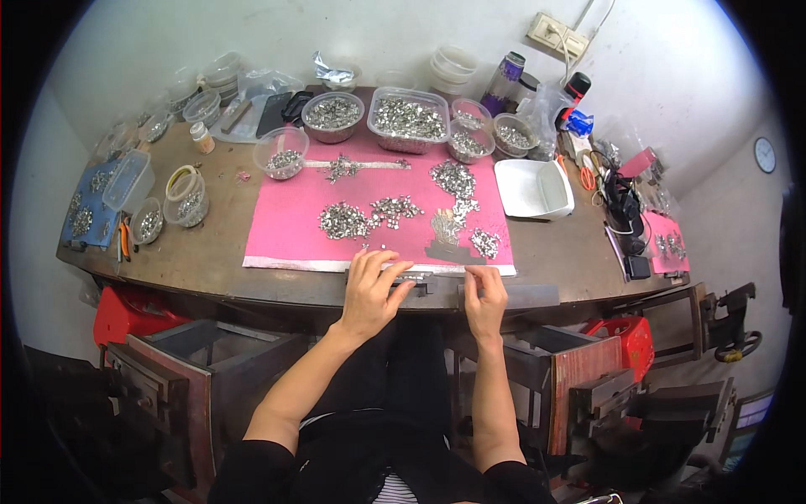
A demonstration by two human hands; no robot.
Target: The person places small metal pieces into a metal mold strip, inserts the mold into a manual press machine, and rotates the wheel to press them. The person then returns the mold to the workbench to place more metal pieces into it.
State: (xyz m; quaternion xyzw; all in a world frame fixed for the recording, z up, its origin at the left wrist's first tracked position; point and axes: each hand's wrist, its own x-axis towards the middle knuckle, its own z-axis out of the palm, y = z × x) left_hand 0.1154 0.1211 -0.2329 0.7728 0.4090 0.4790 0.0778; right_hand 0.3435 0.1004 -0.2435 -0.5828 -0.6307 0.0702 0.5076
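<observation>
My left hand (pixel 369 292) is at the table's front edge, fingers curved and thumb apart from them, with no held thing visible. It is over a small dark metal fixture (pixel 420 284), which it partly covers; small silver pieces show on it. Slightly to the right, my right hand (pixel 485 301) has thumb and fingertips drawn together; what they pinch, if anything, is too small to make out. Ahead on the pink mat (pixel 285 227) lie a heap of small silver metal pieces (pixel 342 220) and a dark flat plate (pixel 457 252) bearing thin silver strips (pixel 445 227).
A flat dark metal bar (pixel 531 296) lies along the edge beside my right hand. Behind the mat stand a rectangular tub (pixel 409 92) and several round bowls of metal pieces. A white tray (pixel 512 181) sits right. Orange-handled pliers (pixel 124 239) lie left.
</observation>
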